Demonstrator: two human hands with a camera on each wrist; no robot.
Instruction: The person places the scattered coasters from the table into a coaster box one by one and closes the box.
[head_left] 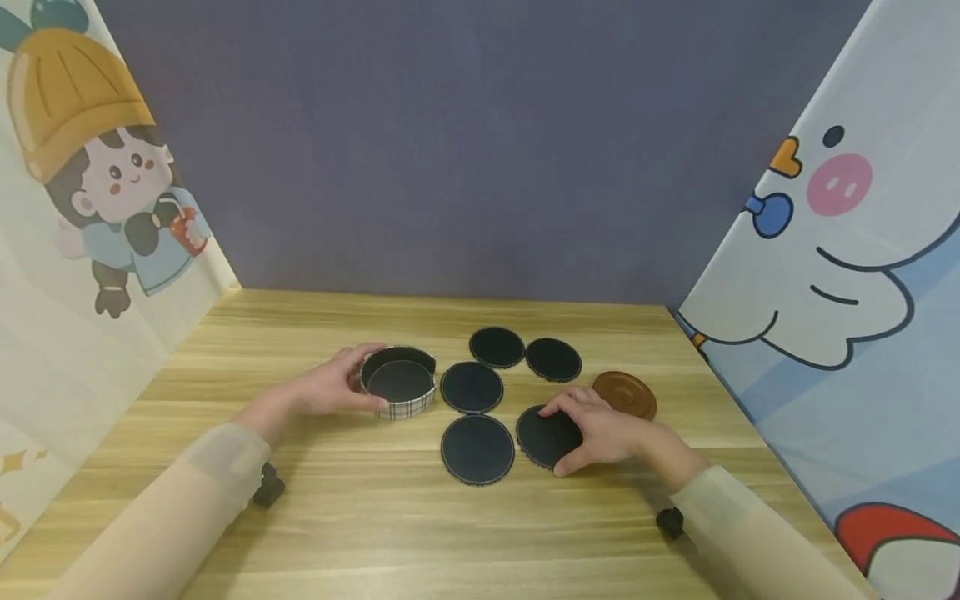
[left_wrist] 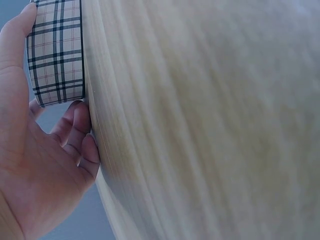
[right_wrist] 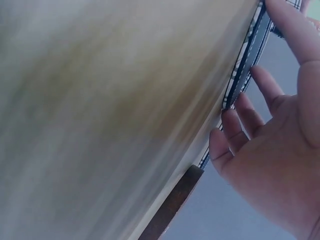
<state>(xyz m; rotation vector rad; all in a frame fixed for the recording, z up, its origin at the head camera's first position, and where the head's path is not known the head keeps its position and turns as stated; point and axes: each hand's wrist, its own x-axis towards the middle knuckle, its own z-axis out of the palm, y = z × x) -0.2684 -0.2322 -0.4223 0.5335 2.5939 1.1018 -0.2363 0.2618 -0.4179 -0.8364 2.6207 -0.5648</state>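
Black and thin, the coaster (head_left: 543,437) right of lower centre in the head view looks light, stiff and best held by its rim, where the right hand (head_left: 606,429) grips it, the left hand (head_left: 333,386) grasping the plaid holder (head_left: 407,408).

Both forearms (head_left: 172,508) forward, left grip (head_left: 333,385) and right grip (head_left: 603,427) with fingers (right_wrist: 250,112) curved

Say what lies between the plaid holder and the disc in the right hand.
A dark disc and, nearer the person, another dark disc, in the head view.
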